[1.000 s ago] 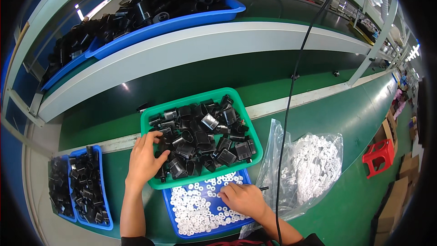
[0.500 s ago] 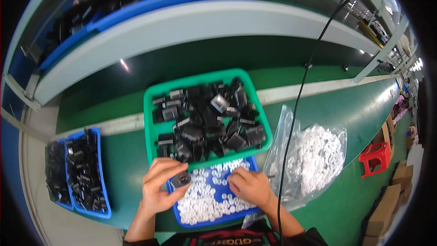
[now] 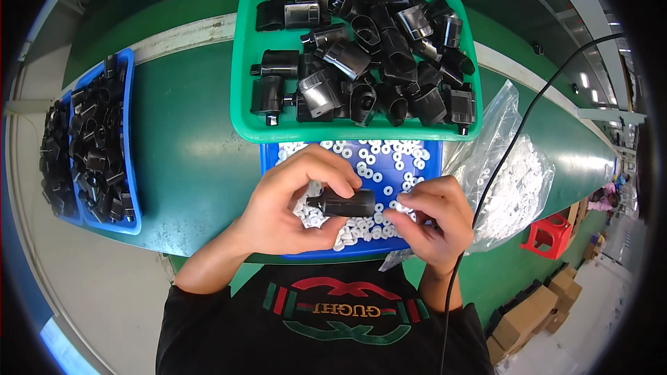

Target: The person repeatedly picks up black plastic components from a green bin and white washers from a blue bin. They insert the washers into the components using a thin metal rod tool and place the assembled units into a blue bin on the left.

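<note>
1. A dark printed shirt (image 3: 347,305) is seen nearest, at the lower edge.
2. A black part (image 3: 347,203) is gripped by the left hand (image 3: 285,201) between thumb and curled fingertips; it is held nearly level, its narrow end toward the palm and its broad end toward the right.
3. The right hand (image 3: 441,219) is held just beside that broad end, fingers curled and thumb brought near the forefinger. White shows at the fingertips, but whether a ring is pinched there cannot be told.
4. Beneath both hands, a shallow blue tray (image 3: 268,158) is strewn with white rings (image 3: 358,229), piled toward the near side and scattered farther back, with blue floor bared between.
5. To the right, a clear bag (image 3: 500,114) is filled partly with white pieces; a black cable (image 3: 456,271) is seen crossing in front.
6. To the left, two narrow blue bins (image 3: 130,139) are set side by side, both heaped with black pieces.
7. Beyond the blue tray, whose far edge is hidden by it, a green tray (image 3: 347,133) is loaded with jumbled black housings (image 3: 347,59); some green floor is left showing at its left.
</note>
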`<action>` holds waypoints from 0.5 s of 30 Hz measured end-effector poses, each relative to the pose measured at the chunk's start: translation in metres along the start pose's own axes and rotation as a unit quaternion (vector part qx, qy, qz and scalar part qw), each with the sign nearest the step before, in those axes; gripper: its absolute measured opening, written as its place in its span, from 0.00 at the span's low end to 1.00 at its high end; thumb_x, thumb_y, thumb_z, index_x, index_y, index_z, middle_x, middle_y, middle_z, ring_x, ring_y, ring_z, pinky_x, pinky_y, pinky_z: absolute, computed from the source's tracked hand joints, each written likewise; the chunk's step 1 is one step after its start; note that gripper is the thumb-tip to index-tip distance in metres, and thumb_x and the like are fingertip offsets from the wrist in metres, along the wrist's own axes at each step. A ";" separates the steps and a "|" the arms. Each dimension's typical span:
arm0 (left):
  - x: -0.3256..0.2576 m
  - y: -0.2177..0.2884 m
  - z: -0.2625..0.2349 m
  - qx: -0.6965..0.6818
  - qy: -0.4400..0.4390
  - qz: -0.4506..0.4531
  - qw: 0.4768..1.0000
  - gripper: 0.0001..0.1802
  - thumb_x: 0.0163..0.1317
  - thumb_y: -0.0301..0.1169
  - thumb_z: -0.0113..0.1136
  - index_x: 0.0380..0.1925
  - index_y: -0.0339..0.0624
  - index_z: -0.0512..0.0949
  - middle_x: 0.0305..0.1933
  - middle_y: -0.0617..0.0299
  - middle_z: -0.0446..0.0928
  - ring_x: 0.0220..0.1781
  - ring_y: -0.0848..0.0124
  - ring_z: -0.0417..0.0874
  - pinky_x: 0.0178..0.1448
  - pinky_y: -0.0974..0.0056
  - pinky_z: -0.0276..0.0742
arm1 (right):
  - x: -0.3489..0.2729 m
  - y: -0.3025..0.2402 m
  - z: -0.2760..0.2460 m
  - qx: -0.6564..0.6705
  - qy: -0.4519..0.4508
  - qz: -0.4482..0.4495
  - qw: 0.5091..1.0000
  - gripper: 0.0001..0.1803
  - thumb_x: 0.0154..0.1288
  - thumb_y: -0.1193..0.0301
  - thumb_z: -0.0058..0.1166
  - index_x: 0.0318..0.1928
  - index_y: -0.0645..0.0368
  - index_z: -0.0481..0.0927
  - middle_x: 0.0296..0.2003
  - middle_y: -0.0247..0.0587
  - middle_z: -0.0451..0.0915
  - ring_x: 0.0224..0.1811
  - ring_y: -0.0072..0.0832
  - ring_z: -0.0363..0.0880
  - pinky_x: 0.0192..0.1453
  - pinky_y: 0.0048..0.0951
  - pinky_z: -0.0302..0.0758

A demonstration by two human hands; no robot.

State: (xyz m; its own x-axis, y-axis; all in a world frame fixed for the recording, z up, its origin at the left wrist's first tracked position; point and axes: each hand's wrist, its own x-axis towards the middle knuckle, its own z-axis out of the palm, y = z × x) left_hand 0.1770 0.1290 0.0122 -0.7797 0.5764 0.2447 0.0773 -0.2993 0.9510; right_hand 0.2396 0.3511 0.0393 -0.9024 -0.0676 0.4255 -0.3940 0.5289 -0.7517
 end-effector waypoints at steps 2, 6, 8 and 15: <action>0.000 0.001 -0.001 -0.089 0.004 -0.046 0.995 0.30 0.46 0.11 0.64 0.53 0.37 0.77 0.51 0.55 0.74 0.53 0.66 0.78 0.58 0.61 0.75 | 0.000 -0.004 0.002 0.111 0.003 0.041 0.993 0.18 0.46 0.73 0.77 0.39 0.60 0.85 0.33 0.37 0.78 0.23 0.16 0.70 0.23 0.18 0.61; 0.004 -0.006 -0.003 -0.115 -0.016 -0.057 0.992 0.24 0.48 0.13 0.66 0.49 0.34 0.76 0.48 0.51 0.74 0.53 0.57 0.82 0.58 0.56 0.81 | -0.001 -0.006 0.022 0.333 0.090 0.142 0.928 0.18 0.46 0.73 0.78 0.39 0.59 0.85 0.35 0.36 0.74 0.24 0.14 0.66 0.25 0.16 0.58; 0.002 -0.016 -0.001 -0.146 -0.024 -0.033 0.988 0.20 0.52 0.16 0.69 0.46 0.35 0.76 0.50 0.50 0.72 0.58 0.53 0.81 0.59 0.53 0.82 | 0.003 -0.012 0.020 0.257 0.050 0.109 0.959 0.19 0.45 0.74 0.78 0.40 0.59 0.85 0.35 0.35 0.72 0.24 0.13 0.66 0.25 0.16 0.58; -0.002 -0.019 0.008 -0.207 -0.041 -0.034 0.977 0.24 0.49 0.09 0.63 0.48 0.35 0.75 0.55 0.53 0.67 0.59 0.63 0.75 0.62 0.58 0.75 | 0.009 -0.030 0.023 0.075 -0.029 0.032 0.996 0.28 0.39 0.76 0.80 0.47 0.58 0.86 0.39 0.37 0.69 0.32 0.21 0.72 0.29 0.18 0.71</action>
State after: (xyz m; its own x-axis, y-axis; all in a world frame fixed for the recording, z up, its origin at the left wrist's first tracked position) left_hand 0.1820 0.1395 -0.0053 -0.7207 0.6593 0.2146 -0.2443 -0.5311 0.8113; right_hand 0.2389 0.3154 0.0540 -0.9333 -0.0891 0.3480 -0.3534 0.4010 -0.8452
